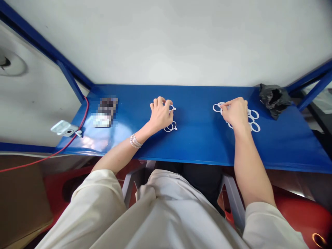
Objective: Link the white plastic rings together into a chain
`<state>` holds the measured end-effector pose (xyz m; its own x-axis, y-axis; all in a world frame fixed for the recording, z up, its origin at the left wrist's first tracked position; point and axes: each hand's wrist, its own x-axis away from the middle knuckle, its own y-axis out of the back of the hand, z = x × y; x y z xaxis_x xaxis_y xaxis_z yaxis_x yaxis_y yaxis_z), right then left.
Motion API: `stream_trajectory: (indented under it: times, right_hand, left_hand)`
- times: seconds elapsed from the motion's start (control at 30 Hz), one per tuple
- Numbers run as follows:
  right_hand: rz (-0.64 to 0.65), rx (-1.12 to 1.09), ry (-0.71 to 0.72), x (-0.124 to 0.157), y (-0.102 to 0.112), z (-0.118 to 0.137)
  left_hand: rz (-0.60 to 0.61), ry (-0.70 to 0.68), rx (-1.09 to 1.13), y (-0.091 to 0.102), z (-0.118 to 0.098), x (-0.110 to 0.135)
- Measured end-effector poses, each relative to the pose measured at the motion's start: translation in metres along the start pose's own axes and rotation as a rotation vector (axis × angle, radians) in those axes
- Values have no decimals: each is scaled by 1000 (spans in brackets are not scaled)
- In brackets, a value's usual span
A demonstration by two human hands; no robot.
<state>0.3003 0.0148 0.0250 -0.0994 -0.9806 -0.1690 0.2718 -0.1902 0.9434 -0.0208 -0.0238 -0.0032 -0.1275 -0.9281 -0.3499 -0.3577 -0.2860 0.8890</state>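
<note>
A blue table (pixel 197 141) runs across in front of me. My left hand (pixel 160 114) rests on it with fingers curled over a small cluster of white plastic rings (pixel 171 126); one ring shows at its fingertips. My right hand (pixel 234 112) lies to the right, fingers bent down and pinching a white ring at the left edge of a larger group of white rings (pixel 252 121) that spreads out under and beside the hand. Silver bangles circle my left wrist.
A crumpled black bag (pixel 274 98) sits at the table's back right corner. A blurred flat object (pixel 105 112) lies at the left, near a red cable (pixel 77 133) and a small white device (pixel 64 128). A white wall stands behind the table.
</note>
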Motion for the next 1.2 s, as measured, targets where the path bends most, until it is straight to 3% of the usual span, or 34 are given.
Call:
stream_trajectory:
  times: [0.1, 0.2, 0.3, 0.37, 0.43, 0.5, 0.57, 0.7, 0.9, 1.07, 1.2]
  right_hand:
    - [-42, -50, -53, -2, 4, -3]
    - [-173, -108, -103, -6, 7, -5]
    - [-226, -465, -133, -4, 4, 7]
    - [-38, -885, -132, 4, -1, 24]
    - [290, -1223, -95, 16, -5, 45]
    - [568, -1407, -56, 30, -10, 65]
    - [725, -1506, -57, 42, -13, 80]
    - [804, -1564, -156, 51, -18, 91]
    - [1072, -1653, -317, 56, -21, 94]
    - [1110, -1697, -319, 60, -16, 100]
    - [1211, -1592, -310, 54, -11, 94]
  left_hand:
    - [-18, -60, 37, -3, -3, 3]
    - [-35, -114, 91, -5, -4, 3]
    - [-65, -253, 180, -2, -6, 2]
    - [-73, -390, 259, 2, -9, 2]
    - [-70, -505, 338, 6, -14, 4]
    - [-41, -567, 410, 8, -18, 6]
    - [20, -562, 469, 8, -20, 8]
    - [134, -491, 523, 6, -18, 9]
    - [261, -589, 480, 15, -25, 10]
    - [403, -635, 643, 27, -24, 8]
    - [383, -613, 760, 24, -22, 9]
